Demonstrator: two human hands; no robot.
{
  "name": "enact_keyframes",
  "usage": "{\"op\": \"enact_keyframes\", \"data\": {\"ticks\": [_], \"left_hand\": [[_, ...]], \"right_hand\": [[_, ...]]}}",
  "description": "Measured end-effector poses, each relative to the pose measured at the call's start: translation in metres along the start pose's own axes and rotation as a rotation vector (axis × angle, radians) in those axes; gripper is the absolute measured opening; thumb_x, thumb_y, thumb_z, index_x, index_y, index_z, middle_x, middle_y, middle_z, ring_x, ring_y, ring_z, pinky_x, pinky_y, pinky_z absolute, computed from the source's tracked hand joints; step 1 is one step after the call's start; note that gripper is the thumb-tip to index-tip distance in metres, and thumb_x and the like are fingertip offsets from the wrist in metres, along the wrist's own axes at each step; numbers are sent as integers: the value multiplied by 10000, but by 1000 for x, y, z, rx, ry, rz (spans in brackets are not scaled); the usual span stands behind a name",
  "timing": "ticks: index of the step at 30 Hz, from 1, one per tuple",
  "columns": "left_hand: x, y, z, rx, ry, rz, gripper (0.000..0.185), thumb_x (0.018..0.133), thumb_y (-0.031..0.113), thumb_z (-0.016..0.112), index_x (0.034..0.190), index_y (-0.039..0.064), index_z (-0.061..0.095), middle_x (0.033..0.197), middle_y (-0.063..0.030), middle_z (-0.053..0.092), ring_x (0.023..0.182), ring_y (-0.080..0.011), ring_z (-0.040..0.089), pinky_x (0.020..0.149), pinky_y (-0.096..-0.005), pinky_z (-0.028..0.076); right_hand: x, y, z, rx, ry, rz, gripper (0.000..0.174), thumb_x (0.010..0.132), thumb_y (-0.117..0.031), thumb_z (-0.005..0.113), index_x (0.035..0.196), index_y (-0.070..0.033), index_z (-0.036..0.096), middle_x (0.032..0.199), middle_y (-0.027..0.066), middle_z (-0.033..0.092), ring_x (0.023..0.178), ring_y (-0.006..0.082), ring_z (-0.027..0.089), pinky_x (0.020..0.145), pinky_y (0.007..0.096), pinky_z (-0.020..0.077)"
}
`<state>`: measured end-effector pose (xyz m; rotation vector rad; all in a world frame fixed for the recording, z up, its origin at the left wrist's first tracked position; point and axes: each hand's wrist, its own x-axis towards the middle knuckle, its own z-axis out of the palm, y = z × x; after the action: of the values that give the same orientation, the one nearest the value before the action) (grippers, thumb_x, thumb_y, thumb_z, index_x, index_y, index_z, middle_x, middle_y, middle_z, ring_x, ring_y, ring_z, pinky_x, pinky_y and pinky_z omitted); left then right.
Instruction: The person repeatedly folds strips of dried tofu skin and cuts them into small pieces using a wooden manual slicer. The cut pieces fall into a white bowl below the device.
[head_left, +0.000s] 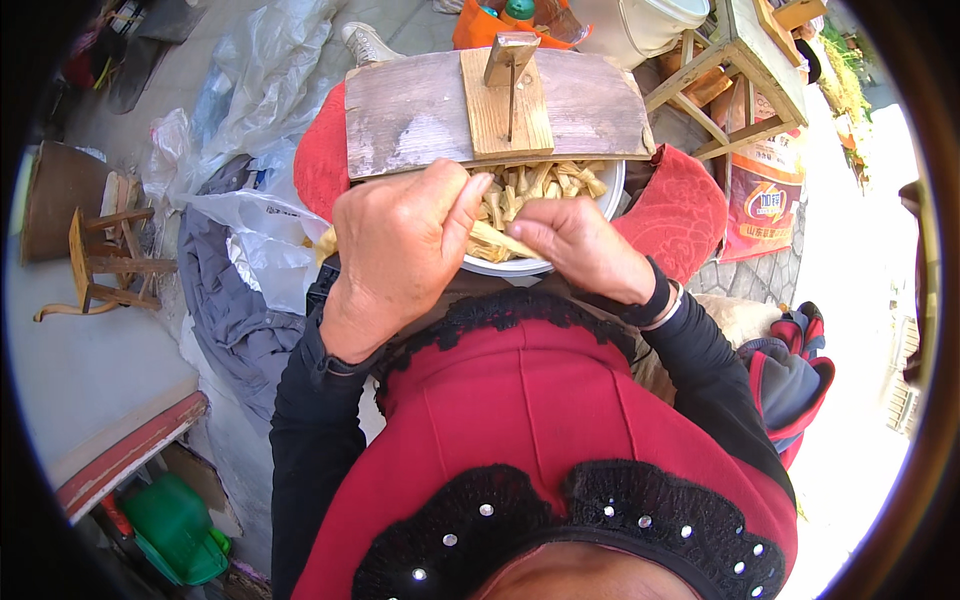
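Note:
A pale yellow plant-fibre strip, perhaps corn husk (499, 240), stretches between my two hands. My left hand (409, 247) is closed on its one end, with the thumb on top. The fingers of my right hand (577, 244) pinch the other end. Beneath the hands, a white round tub (616, 187) holds many knotted pieces of the same pale material (525, 184). Across the tub's far side lies a worn wooden board (409, 105), bearing a crosspiece with an upright wooden block (512, 56) and a thin metal rod. More yellow material (325, 244) shows beside my left wrist.
Clear plastic sheeting (262, 75) and a grey garment (232, 300) lie at the left, near a small wooden stool (120, 262). A wooden stool (757, 75), a printed sack (765, 180) and a white bucket (652, 26) stand at the upper right. An orange bag (472, 26) is beyond the board.

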<state>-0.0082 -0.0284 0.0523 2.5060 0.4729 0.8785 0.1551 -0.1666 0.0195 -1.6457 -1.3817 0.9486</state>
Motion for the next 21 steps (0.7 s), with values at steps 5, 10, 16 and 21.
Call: {"op": "enact_keyframes", "data": {"ticks": [5, 10, 16, 21], "left_hand": [[36, -16, 39, -602, -196, -445, 352, 1047, 233, 552, 768, 24, 599, 647, 27, 530, 633, -48, 470, 537, -269, 362], [11, 12, 75, -1379, -364, -496, 323, 1079, 297, 484, 1236, 25, 561, 804, 43, 531, 701, -21, 456, 625, -183, 413], [2, 18, 81, -1258, -296, -622, 237, 1030, 137, 576, 1236, 21, 585, 841, 50, 532, 716, -20, 445, 615, -199, 407], [-10, 8, 76, -1108, -293, -517, 173, 982, 93, 609, 1143, 30, 607, 821, -8, 616, 737, -161, 608, 625, -307, 480]], "right_hand": [[-25, -37, -7, 648, -125, -19, 255, 1035, -124, 573, 1252, -57, 690, 827, -31, 641, 657, 43, 544, 594, 213, 457], [18, -3, -19, 692, 472, -166, 258, 1018, -119, 609, 1252, -44, 688, 911, -20, 669, 770, 26, 568, 654, 190, 468], [23, 27, -2, -66, 760, -197, 240, 941, -94, 672, 1174, -83, 726, 962, 135, 743, 837, 202, 733, 724, 283, 552], [16, 24, -13, -371, 621, -236, 130, 894, -95, 697, 1008, -37, 718, 841, 81, 677, 779, 223, 646, 717, 314, 502]]}}
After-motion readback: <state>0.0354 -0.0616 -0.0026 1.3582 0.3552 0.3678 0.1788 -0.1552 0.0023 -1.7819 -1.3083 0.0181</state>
